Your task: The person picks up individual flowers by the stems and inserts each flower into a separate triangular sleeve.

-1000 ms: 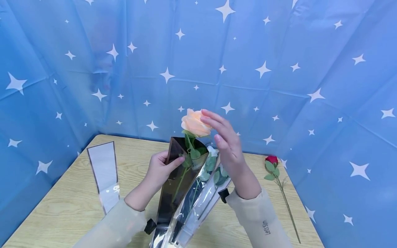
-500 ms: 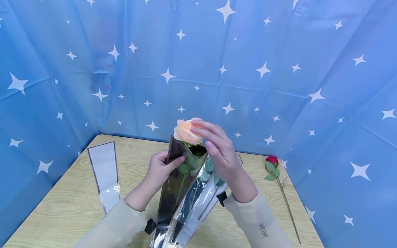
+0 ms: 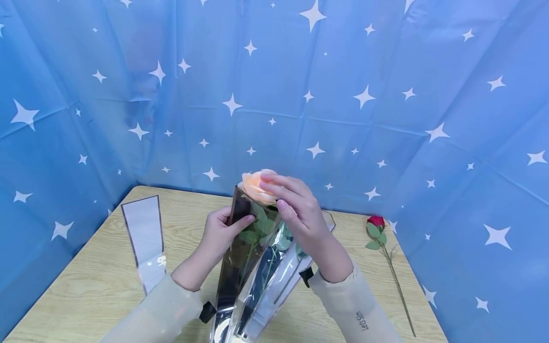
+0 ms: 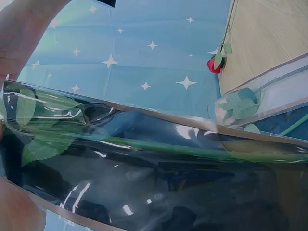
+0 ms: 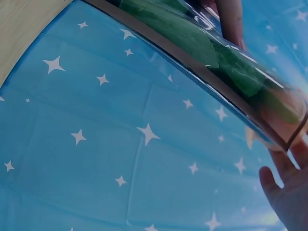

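My left hand [image 3: 220, 233] grips the upper left edge of a black flower sleeve [image 3: 227, 271] with a clear front, thumb across the front. A peach rose [image 3: 252, 188] stands in it, its bloom at the sleeve's mouth and its leaves inside. In the left wrist view its green stem [image 4: 187, 150] runs down through the film. My right hand [image 3: 302, 205] lays nearly straight fingertips on the bloom's right side, thumb lower by the sleeve's rim. The right wrist view has the leaves [image 5: 192, 45] pressed behind clear film.
Clear-fronted sleeves [image 3: 285, 281] with stems and pale green leaves lie just right of the black one. A flat white sleeve [image 3: 146, 238] with a dark border lies on the table [image 3: 86, 286] at left. At right lies a red rose [image 3: 376, 221]. Blue star-patterned cloth [image 3: 274, 71] surrounds the table.
The peach rose has sunk down and slightly left into the black sleeve, its leaves now inside. My right hand has followed it down and left; my left hand keeps its place.
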The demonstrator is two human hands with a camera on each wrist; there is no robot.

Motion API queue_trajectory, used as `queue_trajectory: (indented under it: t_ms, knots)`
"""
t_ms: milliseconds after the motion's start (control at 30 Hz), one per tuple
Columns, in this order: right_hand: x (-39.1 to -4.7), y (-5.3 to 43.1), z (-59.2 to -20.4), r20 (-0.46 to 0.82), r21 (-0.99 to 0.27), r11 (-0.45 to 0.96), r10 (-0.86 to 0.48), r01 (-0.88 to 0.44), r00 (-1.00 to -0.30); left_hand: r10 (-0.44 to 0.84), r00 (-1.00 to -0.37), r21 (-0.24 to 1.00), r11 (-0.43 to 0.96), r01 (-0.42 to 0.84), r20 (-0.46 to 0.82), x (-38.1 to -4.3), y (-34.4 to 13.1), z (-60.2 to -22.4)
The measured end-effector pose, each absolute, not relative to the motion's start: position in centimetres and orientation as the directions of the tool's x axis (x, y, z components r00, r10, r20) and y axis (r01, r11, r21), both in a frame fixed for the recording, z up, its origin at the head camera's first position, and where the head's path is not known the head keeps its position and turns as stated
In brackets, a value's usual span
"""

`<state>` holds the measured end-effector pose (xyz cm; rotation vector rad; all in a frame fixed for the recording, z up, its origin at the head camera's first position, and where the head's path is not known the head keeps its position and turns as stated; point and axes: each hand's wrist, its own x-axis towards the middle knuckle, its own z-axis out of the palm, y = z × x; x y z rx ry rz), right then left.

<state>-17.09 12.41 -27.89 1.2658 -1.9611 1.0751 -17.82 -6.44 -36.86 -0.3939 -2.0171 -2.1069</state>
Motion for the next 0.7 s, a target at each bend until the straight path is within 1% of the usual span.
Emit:
queue_trajectory:
  t_ms: [267, 567, 700]
  knots:
    - [-17.22, 12.31, -28.15, 0.776, -0.320, 0.281, -0.470, -0.905, -0.420, 0.041, -0.948, 0.948, -0.052, 0.315, 0.317, -18.04, -6.56, -36.27]
    - [-17.01, 12.30, -28.33, 0.757, -0.310, 0.337, -0.477, -0.889, -0.446, 0.014, -0.932, 0.930, -0.063, 0.362, 0.363, -18.19, -6.52, -36.01]
    - [-16.98, 12.30, -28.28, 0.760, -0.293, 0.354, -0.478, -0.888, -0.441, 0.012, -0.925, 0.923, -0.072, 0.377, 0.379, -18.20, -6.53, -35.94]
